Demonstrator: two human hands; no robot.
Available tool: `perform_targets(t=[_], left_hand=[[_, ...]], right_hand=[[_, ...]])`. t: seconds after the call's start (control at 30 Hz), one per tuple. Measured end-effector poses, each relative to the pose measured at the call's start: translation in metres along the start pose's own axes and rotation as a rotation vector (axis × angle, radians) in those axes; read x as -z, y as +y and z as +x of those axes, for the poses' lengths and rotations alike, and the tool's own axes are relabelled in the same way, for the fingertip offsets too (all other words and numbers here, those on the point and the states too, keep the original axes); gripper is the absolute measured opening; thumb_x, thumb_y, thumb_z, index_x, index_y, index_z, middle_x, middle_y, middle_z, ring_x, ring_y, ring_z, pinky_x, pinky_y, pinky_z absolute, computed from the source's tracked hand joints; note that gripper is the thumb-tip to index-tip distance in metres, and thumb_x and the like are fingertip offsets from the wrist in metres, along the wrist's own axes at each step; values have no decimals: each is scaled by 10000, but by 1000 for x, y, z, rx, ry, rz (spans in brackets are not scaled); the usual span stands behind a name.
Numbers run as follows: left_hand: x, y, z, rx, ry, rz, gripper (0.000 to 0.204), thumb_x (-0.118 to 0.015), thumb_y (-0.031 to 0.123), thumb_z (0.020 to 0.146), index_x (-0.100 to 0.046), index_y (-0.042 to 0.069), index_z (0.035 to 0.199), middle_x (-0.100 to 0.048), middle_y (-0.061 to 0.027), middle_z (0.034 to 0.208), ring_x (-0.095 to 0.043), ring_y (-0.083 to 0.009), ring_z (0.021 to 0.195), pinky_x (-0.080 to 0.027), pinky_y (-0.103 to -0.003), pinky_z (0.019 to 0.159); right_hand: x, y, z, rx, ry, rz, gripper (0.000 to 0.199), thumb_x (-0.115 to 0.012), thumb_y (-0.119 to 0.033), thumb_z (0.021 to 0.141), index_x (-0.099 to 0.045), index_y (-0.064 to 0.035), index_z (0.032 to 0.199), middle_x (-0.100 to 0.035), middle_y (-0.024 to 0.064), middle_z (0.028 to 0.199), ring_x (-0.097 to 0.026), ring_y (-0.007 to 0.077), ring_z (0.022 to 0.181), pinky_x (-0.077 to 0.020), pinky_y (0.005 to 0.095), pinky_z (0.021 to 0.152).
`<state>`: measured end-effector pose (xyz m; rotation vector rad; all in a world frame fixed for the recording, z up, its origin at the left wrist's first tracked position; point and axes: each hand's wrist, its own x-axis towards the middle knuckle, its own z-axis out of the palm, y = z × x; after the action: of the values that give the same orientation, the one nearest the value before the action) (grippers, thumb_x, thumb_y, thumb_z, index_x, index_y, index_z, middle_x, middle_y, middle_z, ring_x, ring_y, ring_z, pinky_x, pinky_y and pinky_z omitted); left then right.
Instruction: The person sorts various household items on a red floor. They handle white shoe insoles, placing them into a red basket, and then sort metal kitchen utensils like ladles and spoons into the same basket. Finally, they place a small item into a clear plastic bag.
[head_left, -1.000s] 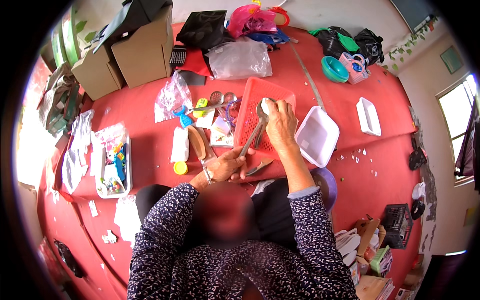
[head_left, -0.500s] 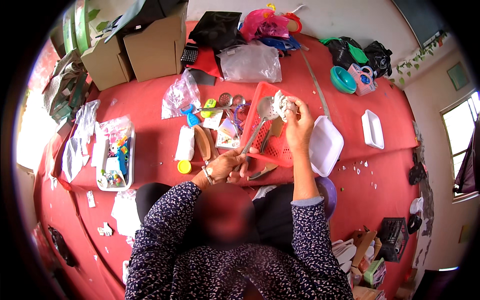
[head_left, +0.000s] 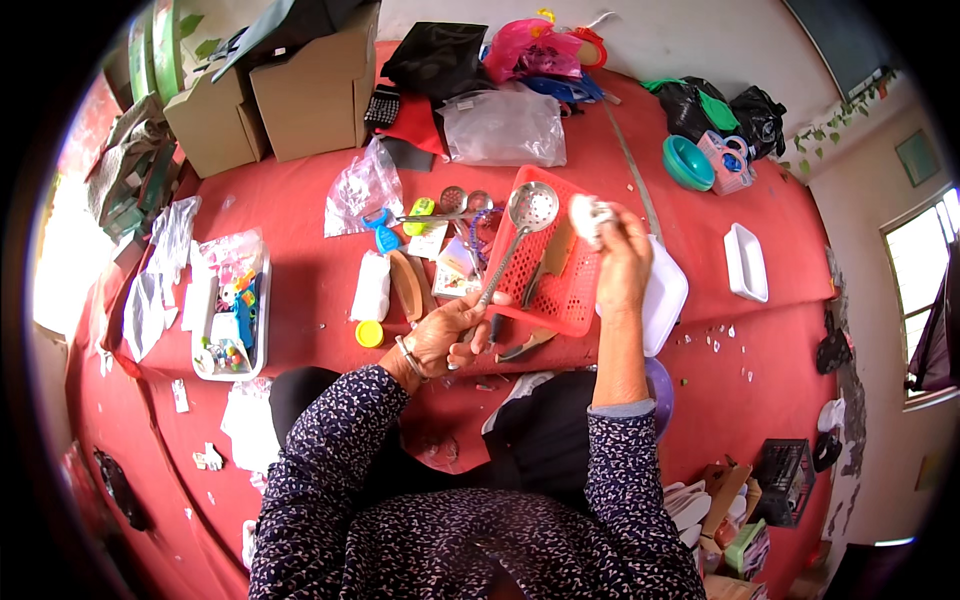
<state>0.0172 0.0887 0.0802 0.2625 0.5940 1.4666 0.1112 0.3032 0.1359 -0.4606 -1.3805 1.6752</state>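
My left hand (head_left: 440, 338) is closed round the handle of a metal slotted ladle (head_left: 533, 207), which tilts up and away with its round, holed bowl over a red perforated basket (head_left: 575, 308). To the right of the bowl, my right hand (head_left: 625, 262) grips a crumpled whitish cloth (head_left: 588, 218), apart from the ladle and a little blurred by motion. Inside the basket lie a few flat utensils, partly hidden by the ladle. A curved knife-like tool (head_left: 530, 345) rests at the basket's near edge.
Left of the basket are a brown curved piece (head_left: 403, 285), a yellow lid (head_left: 369, 333) and more metal ladles (head_left: 452, 200). A white tray of small toys (head_left: 263, 345) stands farther left. Right are a white tub (head_left: 668, 300), a narrow white tray (head_left: 745, 262) and a purple basin (head_left: 660, 390).
My right hand has drawn the cloth off the ladle's bowl and moved right. The bowl now shows uncovered. My left hand keeps its hold on the handle.
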Motion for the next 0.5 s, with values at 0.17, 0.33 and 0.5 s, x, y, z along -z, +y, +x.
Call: perform_targets(t=[0.17, 0.33, 0.5], left_hand=[[-14, 1, -3, 33, -52, 54, 279, -307, 220, 918, -431, 80, 1126, -410, -32, 501, -222, -32, 304, -167, -146, 267], [-4, -3, -4, 50, -213, -89, 298, -257, 210, 926, -414, 39, 1113, -412, -47, 493, -232, -47, 305, -186, -167, 269], [-1, -5, -4, 71, -296, -224, 308, -271, 218, 926, -403, 16, 1117, -397, -52, 481, -205, -41, 292, -170, -168, 257]], right_hand=[[24, 30, 9, -335, 199, 157, 264, -497, 4, 773, -507, -8, 1036, -569, 62, 825, -530, 99, 633, -407, 187, 483], [-4, 21, -1, -346, -76, 292, 260, -476, -11, 805, -497, -50, 1061, -545, 40, 837, -507, 118, 658, -403, 235, 522], [4, 44, -3, -378, -362, 208, 276, -490, 13, 784, -496, -46, 1053, -558, 58, 910, -520, 144, 712, -413, 246, 556]])
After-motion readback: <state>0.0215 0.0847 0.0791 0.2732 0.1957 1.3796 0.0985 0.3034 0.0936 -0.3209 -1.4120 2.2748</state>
